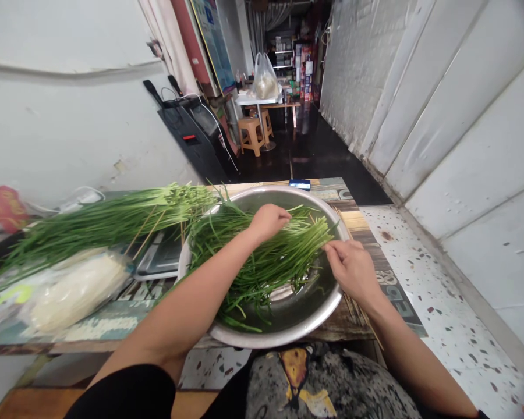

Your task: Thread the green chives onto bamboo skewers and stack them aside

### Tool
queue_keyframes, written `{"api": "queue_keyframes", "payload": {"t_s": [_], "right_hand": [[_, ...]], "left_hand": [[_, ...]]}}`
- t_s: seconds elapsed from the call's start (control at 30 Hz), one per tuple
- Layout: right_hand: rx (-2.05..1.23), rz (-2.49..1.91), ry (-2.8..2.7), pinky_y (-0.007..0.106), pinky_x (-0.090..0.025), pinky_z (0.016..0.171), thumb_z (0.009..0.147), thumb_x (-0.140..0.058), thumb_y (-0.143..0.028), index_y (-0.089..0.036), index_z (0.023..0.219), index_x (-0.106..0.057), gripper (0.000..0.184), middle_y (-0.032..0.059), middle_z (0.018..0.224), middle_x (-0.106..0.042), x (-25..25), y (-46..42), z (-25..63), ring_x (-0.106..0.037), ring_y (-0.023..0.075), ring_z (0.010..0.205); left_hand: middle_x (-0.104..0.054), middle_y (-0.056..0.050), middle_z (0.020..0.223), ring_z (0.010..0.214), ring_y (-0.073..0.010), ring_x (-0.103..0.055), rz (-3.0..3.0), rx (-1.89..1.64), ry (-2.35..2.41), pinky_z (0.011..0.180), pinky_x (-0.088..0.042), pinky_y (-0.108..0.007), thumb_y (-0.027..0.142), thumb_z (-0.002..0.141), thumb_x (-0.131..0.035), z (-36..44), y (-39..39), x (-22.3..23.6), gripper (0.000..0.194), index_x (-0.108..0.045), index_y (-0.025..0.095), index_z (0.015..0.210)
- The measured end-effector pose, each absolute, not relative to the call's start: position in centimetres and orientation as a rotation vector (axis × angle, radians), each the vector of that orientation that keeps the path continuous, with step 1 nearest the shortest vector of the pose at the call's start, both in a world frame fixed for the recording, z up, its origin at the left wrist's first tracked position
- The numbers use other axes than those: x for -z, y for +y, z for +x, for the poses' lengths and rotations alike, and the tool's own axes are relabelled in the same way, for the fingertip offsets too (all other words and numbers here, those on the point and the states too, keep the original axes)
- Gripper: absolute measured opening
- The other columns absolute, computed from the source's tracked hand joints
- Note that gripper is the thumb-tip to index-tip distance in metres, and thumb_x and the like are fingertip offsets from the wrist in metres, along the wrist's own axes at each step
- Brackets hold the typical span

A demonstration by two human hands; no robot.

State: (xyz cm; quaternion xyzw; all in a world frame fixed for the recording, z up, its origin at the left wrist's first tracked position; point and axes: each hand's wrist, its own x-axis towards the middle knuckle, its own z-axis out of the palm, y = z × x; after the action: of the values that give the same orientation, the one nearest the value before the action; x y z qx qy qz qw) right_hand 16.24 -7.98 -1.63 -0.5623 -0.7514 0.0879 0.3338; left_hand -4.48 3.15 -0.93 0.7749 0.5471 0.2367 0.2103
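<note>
A wide steel basin (pixel 317 326) holds a heap of long green garlic chives (pixel 271 262), pale stem ends to the right and a little water below. My left hand (pixel 268 221) is over the heap, fingers closed in a pinch; what they hold is too small to make out. At the basin's right rim, my right hand (pixel 351 265) pinches the stem ends of some chives between thumb and fingers. Another large bunch of chives (pixel 100 224) lies left of the basin, pale ends toward it.
Thin wooden skewers (pixel 358 314) lie right of the basin. A dark tray (pixel 159 256) and a plastic bag with pale contents (pixel 78 291) are on the left of the wooden table (pixel 126 317). A small blue box (pixel 299 184) sits behind the basin. Stools (pixel 251 134) stand farther off.
</note>
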Motion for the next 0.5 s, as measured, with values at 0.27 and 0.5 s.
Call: {"api": "queue_keyframes", "payload": {"t_s": [0.27, 0.5], "right_hand": [[-0.224, -1.462, -1.972, 0.027, -0.036, 0.067, 0.088, -0.043, -0.027, -0.02, 0.067, -0.062, 0.029, 0.0014, 0.061, -0.061, 1.6, -8.1, 16.3, -0.051, 0.0157, 0.061], [-0.228, -1.458, -1.976, 0.027, -0.035, 0.066, 0.088, -0.042, -0.027, -0.02, 0.068, -0.062, 0.029, 0.0013, 0.061, -0.061, 1.6, -8.1, 16.2, -0.05, 0.0158, 0.062]], "left_hand": [[-0.07, -0.011, 0.095, 0.096, -0.0253, -0.059, 2.44, -0.255, 1.478, 0.087, -0.04, -0.034, 0.023, 0.074, -0.061, -3.1, 2.9, 4.5, 0.023, -0.075, 0.022, 0.091], [-0.071, -0.005, 0.079, 0.078, -0.0188, -0.06, 2.226, -0.337, 1.46, 0.074, -0.042, -0.026, 0.017, 0.068, -0.061, -2.5, 3.1, 4.7, 0.019, -0.075, 0.02, 0.081]]}}
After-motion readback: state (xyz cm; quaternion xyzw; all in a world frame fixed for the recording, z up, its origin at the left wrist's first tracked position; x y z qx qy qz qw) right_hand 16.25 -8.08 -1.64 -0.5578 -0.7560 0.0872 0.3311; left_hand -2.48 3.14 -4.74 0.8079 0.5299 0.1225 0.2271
